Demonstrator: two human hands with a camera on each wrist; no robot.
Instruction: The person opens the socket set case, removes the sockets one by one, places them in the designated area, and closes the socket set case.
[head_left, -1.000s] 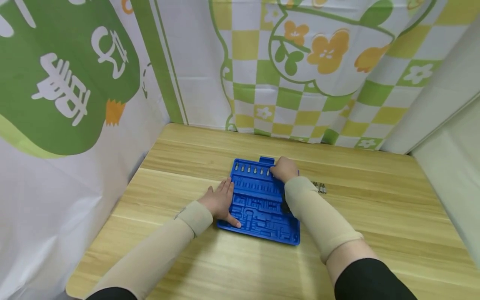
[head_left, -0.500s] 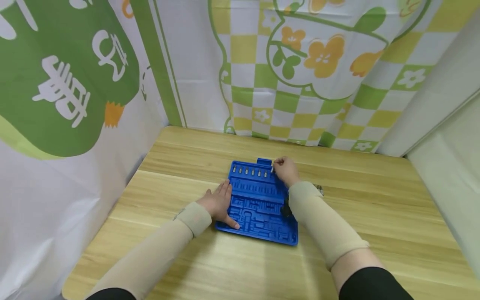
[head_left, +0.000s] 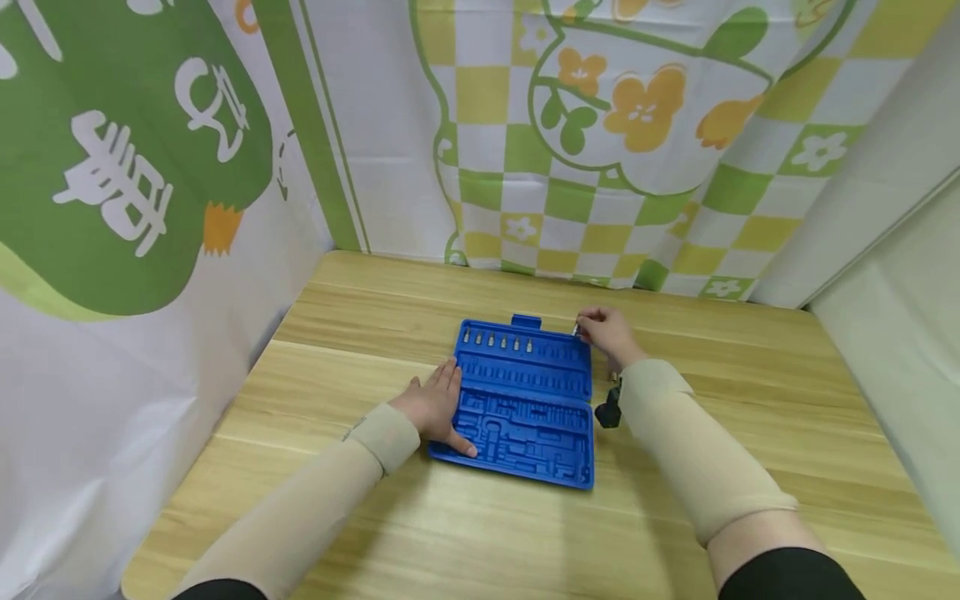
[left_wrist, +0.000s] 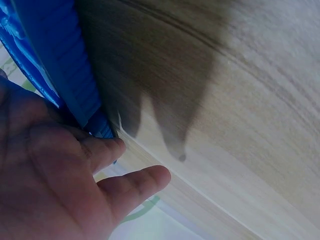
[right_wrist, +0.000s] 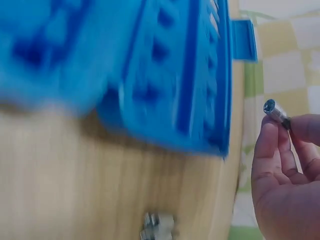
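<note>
An open blue plastic tool case (head_left: 521, 385) lies flat on the wooden table, with moulded slots in both halves. Six-sided or round detail aside, several small metal bits (head_left: 503, 342) stand in a row along its far left slots. My left hand (head_left: 431, 410) rests against the case's left edge, fingers straight and thumb over the near rim. Beyond the far right corner, my right hand (head_left: 611, 333) pinches a small silver socket (right_wrist: 278, 114) between thumb and fingers. Its hollow end shows in the right wrist view, apart from the case (right_wrist: 175, 75).
More small metal pieces (right_wrist: 157, 227) lie loose on the table (head_left: 720, 433) to the right of the case, mostly behind the right wrist in the head view. A dark wrist camera (head_left: 609, 408) hangs by the right cuff. Patterned curtains (head_left: 555, 200) stand behind the table.
My right hand has lifted off the slot row and moved right, past the case's far right corner, with the socket in its fingers. The left hand stays at the case edge.
</note>
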